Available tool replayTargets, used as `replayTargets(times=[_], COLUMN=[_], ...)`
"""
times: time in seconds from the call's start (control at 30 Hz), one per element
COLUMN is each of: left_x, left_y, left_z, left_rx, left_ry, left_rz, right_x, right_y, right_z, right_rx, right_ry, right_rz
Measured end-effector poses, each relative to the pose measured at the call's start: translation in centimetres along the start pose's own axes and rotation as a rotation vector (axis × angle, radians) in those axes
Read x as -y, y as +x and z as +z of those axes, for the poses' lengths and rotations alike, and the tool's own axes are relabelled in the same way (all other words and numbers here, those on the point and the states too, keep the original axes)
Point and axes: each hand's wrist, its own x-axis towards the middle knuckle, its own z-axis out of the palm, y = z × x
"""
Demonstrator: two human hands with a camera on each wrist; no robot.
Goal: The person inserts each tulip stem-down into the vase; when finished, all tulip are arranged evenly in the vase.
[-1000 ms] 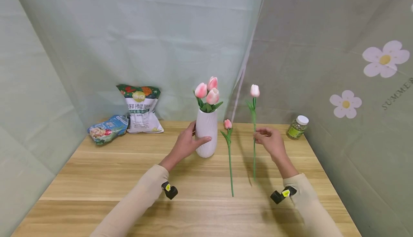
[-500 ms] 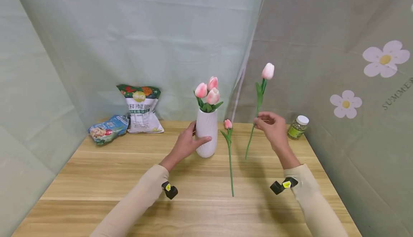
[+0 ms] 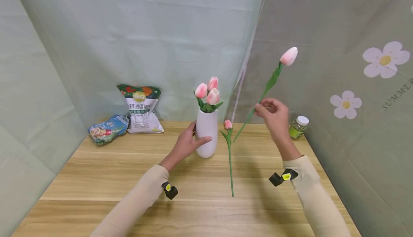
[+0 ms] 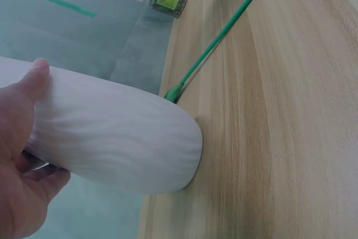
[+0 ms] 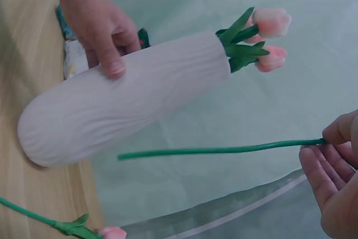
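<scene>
A white ribbed vase [image 3: 206, 127] stands upright on the wooden table, three pink tulips [image 3: 208, 93] in its mouth. My left hand [image 3: 188, 142] grips the vase from the left side, thumb across its front; the left wrist view shows the fingers behind the vase [image 4: 117, 130]. Right of the vase, my right hand [image 3: 274, 117] pinches the green stem of another pink tulip [image 3: 272, 81] between thumb and fingers. That tulip is raised and tilted, bloom up to the right, stem end down toward the vase. One more pink tulip [image 3: 229, 158] lies on the table between the hands.
At the back left, a white and green printed bag [image 3: 143, 111] stands against the curtain, with a blue pouch [image 3: 109, 128] lying beside it. A small white-lidded jar [image 3: 298, 127] stands at the back right. Curtains enclose the table [image 3: 193, 208] at the back and sides.
The right hand has lifted its tulip upward; the bloom has swung right and the stem end left toward the vase. The left hand and the vase have stayed in place.
</scene>
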Motion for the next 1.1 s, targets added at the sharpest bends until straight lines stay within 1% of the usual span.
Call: replayTargets(times=[0.47, 0.63, 0.83, 0.97, 1.1], left_x=[0.0, 0.1, 0.0, 0.0, 0.0], left_y=[0.1, 0.1, 0.0, 0.0, 0.0], left_z=[0.0, 0.0, 0.0, 0.0, 0.0], left_rx=[-0.004, 0.003, -0.001, 0.000, 0.001], left_ry=[0.007, 0.004, 0.001, 0.003, 0.002], left_rz=[-0.005, -0.005, -0.008, -0.005, -0.008], right_x=[2.5, 3.7, 4.8, 5.5, 5.9], right_y=[1.3, 1.7, 2.1, 2.2, 2.3], right_z=[1.1, 1.5, 1.8, 2.1, 2.4], right_rx=[-0.109, -0.133, -0.140, -0.152, -0.148], right_ry=[0.217, 0.240, 0.310, 0.314, 0.340], right_rz=[-0.151, -0.193, -0.213, -0.236, -0.263])
